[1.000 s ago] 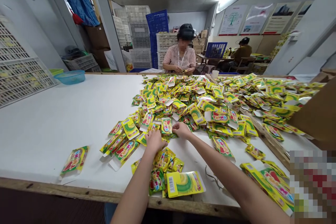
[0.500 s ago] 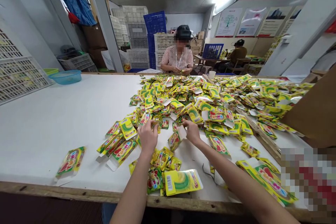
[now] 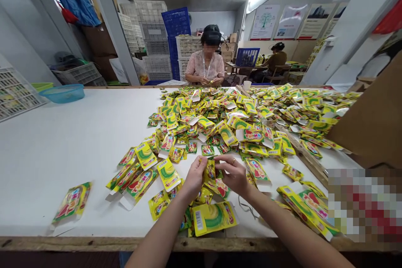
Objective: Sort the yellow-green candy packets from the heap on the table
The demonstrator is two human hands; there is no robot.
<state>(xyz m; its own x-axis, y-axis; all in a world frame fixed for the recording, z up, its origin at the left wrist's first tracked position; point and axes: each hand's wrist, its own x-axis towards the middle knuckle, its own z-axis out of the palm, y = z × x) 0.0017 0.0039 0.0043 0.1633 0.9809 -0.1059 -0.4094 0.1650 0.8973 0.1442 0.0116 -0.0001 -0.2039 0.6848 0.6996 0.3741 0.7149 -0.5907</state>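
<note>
My left hand [image 3: 195, 178] pinches a small yellow sachet [image 3: 209, 171] upright above the near part of the table. Bent towards the sachet from the other side, my right hand [image 3: 233, 174] has its fingertips at the top and right edge. Below them lies a green and red printed box [image 3: 221, 188], partly covered by the hands. More yellow sachets [image 3: 159, 204] lie around my left forearm. A yellow box [image 3: 214, 217] with a barcode rests flat between my forearms. Another yellow box [image 3: 168, 174] lies left of my left hand.
A large heap of small boxes and sachets [image 3: 207, 121] spreads over the white table [image 3: 103, 134]. A wooden strip [image 3: 309, 163] runs along the right. At far left stands a blue basin [image 3: 63, 93]. A person [image 3: 205, 65] sits across the table; a brown cardboard flap [image 3: 370, 121] juts in at right.
Both hands have come closer together and towards me. The box at my right hand has left its fingers and lies below. A yellow sachet is now raised between the hands. The view has shifted slightly.
</note>
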